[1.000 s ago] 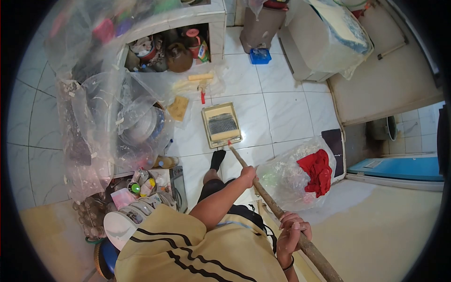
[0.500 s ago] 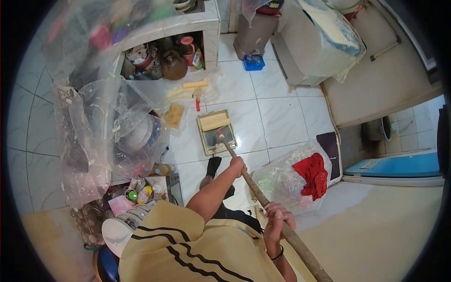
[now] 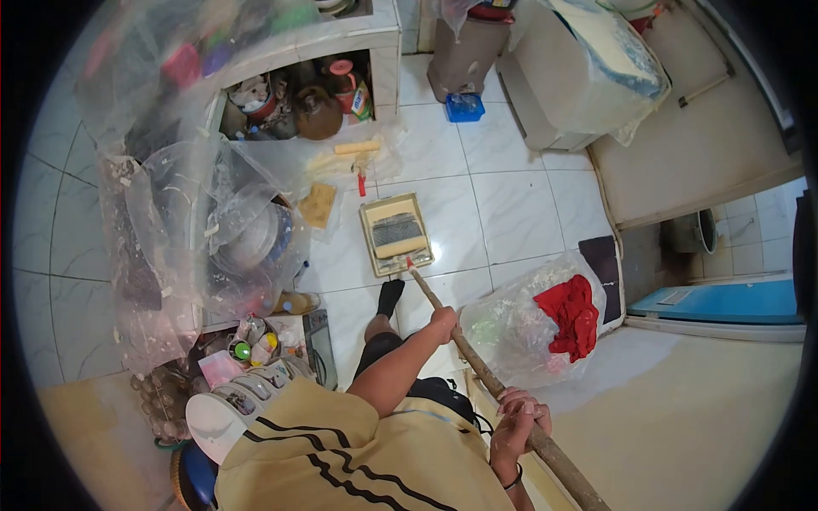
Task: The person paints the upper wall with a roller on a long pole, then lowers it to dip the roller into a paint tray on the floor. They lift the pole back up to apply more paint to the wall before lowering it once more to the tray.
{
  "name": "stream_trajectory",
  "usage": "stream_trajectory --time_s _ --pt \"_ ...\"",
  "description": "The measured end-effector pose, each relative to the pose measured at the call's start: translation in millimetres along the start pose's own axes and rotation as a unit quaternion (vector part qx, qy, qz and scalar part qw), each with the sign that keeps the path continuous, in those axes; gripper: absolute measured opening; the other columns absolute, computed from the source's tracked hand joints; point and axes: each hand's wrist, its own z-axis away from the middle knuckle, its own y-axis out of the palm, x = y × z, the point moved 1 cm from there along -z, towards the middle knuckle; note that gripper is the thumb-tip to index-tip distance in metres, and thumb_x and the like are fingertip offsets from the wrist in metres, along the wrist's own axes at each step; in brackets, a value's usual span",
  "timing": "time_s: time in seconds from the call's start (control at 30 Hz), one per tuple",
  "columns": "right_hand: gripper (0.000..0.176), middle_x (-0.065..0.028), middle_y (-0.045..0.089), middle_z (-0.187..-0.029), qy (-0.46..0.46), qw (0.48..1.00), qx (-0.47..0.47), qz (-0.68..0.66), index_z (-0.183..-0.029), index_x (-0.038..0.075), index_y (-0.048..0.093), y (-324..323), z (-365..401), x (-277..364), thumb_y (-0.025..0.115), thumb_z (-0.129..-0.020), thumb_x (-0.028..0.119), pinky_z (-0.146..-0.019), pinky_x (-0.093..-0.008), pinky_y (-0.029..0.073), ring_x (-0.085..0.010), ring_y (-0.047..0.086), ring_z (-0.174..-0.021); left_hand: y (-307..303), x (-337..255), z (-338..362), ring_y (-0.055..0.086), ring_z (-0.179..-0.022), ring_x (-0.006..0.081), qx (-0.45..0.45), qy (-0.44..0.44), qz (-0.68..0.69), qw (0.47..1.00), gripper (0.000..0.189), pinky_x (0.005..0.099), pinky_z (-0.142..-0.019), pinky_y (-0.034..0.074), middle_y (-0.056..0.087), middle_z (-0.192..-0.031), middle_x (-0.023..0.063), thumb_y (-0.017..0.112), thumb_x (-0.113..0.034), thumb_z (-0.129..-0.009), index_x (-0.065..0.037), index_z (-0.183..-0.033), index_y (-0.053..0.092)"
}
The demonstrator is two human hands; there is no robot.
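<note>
A paint roller [image 3: 401, 248] on a long wooden pole [image 3: 474, 358] rests at the near end of a paint tray [image 3: 367, 233] on the tiled floor. The roller's sleeve is cream, and cream paint shows at the tray's far end beyond the dark ribbed slope. My left hand [image 3: 444, 324] is closed round the pole partway up from the red roller handle. Lower in the view, my right hand [image 3: 517, 420] grips the same pole nearer its upper end, fingers wrapped over it.
Beyond the tray lies a second roller [image 3: 357, 147] with a red handle on plastic sheeting. A brown sponge-like piece [image 3: 317, 205] lies left of the tray. At right, a red cloth [image 3: 568, 317] sits on crumpled plastic [image 3: 503, 328]. A plastic-draped counter [image 3: 153, 247] stands left.
The roller has moved from the tray's far end to its near end, baring the ribbed slope. Both hands have shifted slightly right and down with the pole.
</note>
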Motion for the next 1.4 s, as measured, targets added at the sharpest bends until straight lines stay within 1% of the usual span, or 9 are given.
stream_trajectory --time_s 0.17,0.33,0.53,0.67,0.9,1.0,1.13,1.27,1.4 --pt "0.020 -0.0077 0.045 -0.064 -0.019 1.000 0.015 -0.007 -0.075 0.005 0.034 4 -2 -41 0.043 -0.092 0.002 -0.063 -0.0375 0.046 -0.0180 0.045 -0.060 -6 -30 -48 0.052 -0.051 0.0258 -0.014 0.015 0.004 1.000 0.017 0.0398 -0.045 0.045 0.050 -0.067 0.0152 0.040 -0.013 -0.086 0.000 -0.081 0.050" --pt "0.018 -0.0076 0.046 -0.064 -0.059 0.997 0.041 -0.005 -0.076 0.006 0.037 15 -13 -58 0.045 -0.091 0.002 -0.073 -0.0432 0.048 -0.0186 0.047 -0.060 -7 -67 -47 0.043 -0.047 0.0191 0.014 0.061 0.008 0.998 0.010 0.0345 -0.042 0.041 0.043 -0.062 0.0095 0.036 -0.010 -0.087 -0.004 -0.081 0.042" --pt "0.020 -0.0078 0.043 -0.061 -0.035 0.999 0.030 -0.012 -0.075 0.007 0.037 -1 -5 -6 0.049 -0.090 0.008 -0.072 -0.0445 0.045 -0.0198 0.045 -0.058 4 -38 1 0.044 -0.048 0.0225 0.012 0.066 0.022 0.998 0.014 0.0385 -0.044 0.042 0.044 -0.062 0.0128 0.038 -0.009 -0.085 -0.001 -0.076 0.045" --pt "0.020 -0.0072 0.041 -0.059 -0.031 0.999 0.011 -0.005 -0.075 0.008 0.035 -10 -1 17 0.049 -0.089 0.009 -0.071 -0.0442 0.045 -0.0192 0.044 -0.056 8 -14 18 0.052 -0.055 0.0273 -0.002 0.039 0.019 0.999 0.015 0.0409 -0.047 0.045 0.050 -0.069 0.0163 0.039 -0.009 -0.083 0.002 -0.086 0.049" --pt "0.021 -0.0068 0.042 -0.060 0.002 1.000 0.014 0.026 -0.074 0.008 0.035 3 4 5 0.047 -0.091 0.005 -0.069 -0.0409 0.045 -0.0187 0.043 -0.057 -3 -2 22 0.046 -0.049 0.0259 -0.019 0.000 0.004 1.000 0.014 0.0394 -0.045 0.042 0.045 -0.063 0.0145 0.037 -0.010 -0.084 0.000 -0.077 0.045" --pt "0.022 -0.0063 0.043 -0.061 0.004 0.999 0.025 0.038 -0.074 0.008 0.035 17 8 -16 0.046 -0.092 0.004 -0.069 -0.0404 0.045 -0.0185 0.043 -0.058 -24 -10 -37 0.060 -0.057 0.0308 0.040 -0.004 -0.067 0.997 0.018 0.0431 -0.048 0.047 0.050 -0.064 0.0155 0.039 -0.008 -0.084 0.004 -0.085 0.053" --pt "0.020 -0.0063 0.045 -0.064 -0.033 0.998 0.053 0.013 -0.075 0.006 0.035 29 3 -50 0.046 -0.092 0.002 -0.073 -0.0424 0.046 -0.0184 0.045 -0.061 -28 -55 -59 0.056 -0.052 0.0291 0.027 0.053 -0.040 0.997 0.019 0.0416 -0.046 0.046 0.049 -0.063 0.0155 0.038 -0.010 -0.085 0.003 -0.082 0.050" --pt "0.019 -0.0081 0.047 -0.065 -0.067 0.995 0.072 0.016 -0.076 0.006 0.036 34 1 -43 0.046 -0.092 0.002 -0.075 -0.0442 0.046 -0.0197 0.046 -0.062 -27 -70 -40 0.051 -0.050 0.0276 0.016 0.064 -0.008 0.998 0.016 0.0412 -0.046 0.044 0.049 -0.063 0.0152 0.038 -0.010 -0.086 0.001 -0.081 0.048" --pt "0.019 -0.0086 0.046 -0.063 -0.056 0.995 0.082 0.008 -0.075 0.006 0.037 22 2 -7 0.048 -0.091 0.005 -0.074 -0.0441 0.046 -0.0198 0.045 -0.060 -16 -42 -8 0.054 -0.055 0.0281 0.028 0.044 -0.012 0.999 0.017 0.0408 -0.049 0.046 0.051 -0.066 0.0163 0.039 -0.009 -0.085 0.002 -0.082 0.051"
